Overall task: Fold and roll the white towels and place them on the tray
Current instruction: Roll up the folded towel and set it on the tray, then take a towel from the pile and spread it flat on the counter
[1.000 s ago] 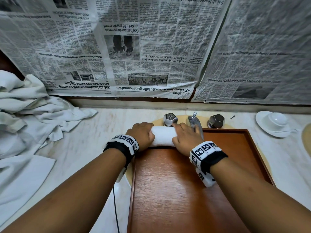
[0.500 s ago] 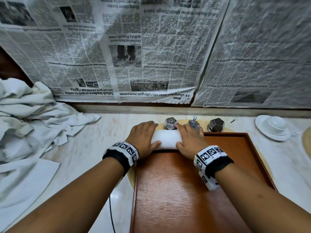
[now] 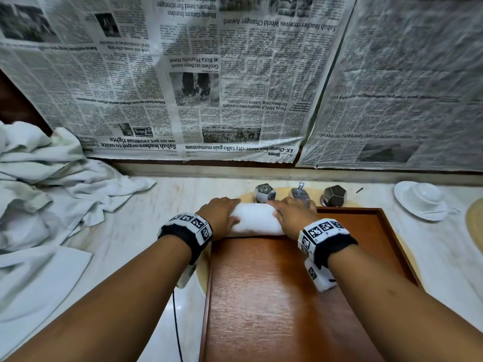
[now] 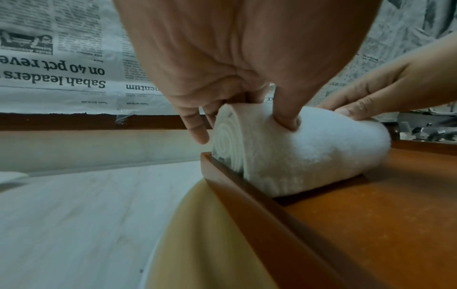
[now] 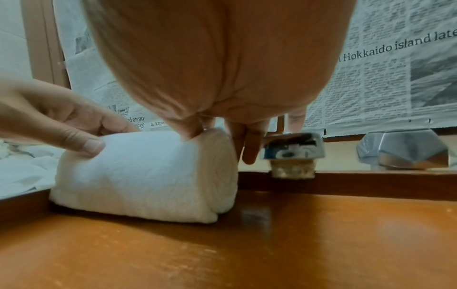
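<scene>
the rolled towel (image 3: pixel 254 218) lies in the tray (image 3: pixel 392 232), between the left hand (image 3: pixel 219 218) and the right hand (image 3: pixel 292 218). the taps (image 3: pixel 264 192) stand just past the fingers. a towel pile (image 3: pixel 47 184) lies far left of the left hand, a cup (image 3: pixel 424 195) far right of the right hand.

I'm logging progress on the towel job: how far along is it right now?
Done: one rolled towel sits in the wooden tray's far left corner. In hand: the left hand and right hand grip its ends, settling it. Left: the pile of loose white towels on the counter is unfolded, and most of the tray is bare.
</scene>
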The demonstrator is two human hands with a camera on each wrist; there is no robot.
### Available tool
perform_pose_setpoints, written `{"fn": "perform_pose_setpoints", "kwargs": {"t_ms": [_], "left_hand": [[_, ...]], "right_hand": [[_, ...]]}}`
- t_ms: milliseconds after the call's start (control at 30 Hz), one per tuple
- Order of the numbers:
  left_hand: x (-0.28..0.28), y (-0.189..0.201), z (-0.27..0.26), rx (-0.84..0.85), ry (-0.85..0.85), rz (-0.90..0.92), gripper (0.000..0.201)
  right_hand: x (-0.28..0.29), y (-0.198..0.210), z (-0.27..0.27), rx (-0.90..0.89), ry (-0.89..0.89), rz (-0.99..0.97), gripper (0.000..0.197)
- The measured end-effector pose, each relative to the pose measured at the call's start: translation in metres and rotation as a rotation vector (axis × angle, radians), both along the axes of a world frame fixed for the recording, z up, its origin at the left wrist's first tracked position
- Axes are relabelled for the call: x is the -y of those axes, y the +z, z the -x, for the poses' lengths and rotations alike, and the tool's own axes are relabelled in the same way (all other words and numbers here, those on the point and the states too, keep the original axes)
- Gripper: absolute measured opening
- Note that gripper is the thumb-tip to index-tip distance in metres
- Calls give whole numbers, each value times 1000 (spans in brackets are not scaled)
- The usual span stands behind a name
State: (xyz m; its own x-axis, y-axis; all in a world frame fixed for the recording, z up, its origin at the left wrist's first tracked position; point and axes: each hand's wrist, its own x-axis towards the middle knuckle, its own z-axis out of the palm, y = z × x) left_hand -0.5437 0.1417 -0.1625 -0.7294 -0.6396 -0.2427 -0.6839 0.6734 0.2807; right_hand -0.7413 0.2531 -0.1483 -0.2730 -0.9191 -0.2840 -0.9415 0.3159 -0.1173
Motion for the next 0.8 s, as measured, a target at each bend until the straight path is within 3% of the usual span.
{"fn": "perform_pose_setpoints", "kwargs": {"t_ms": [200, 533, 667, 800], "left_hand": [[-5, -14, -3, -25, -2, -19, 64], [-11, -7, -13, -66, -45, 103, 82], [-15, -5, -31, -245, 39, 53, 79], [-18, -6, -98, -401, 246, 6, 74]], "right_hand": [[-1, -12, -8, -6, -61, 5, 48], [-17, 6, -13, -23, -25, 139, 54], [-17, 15, -30, -15, -2, 198, 54], [3, 27, -77, 12, 86, 269, 55]]}}
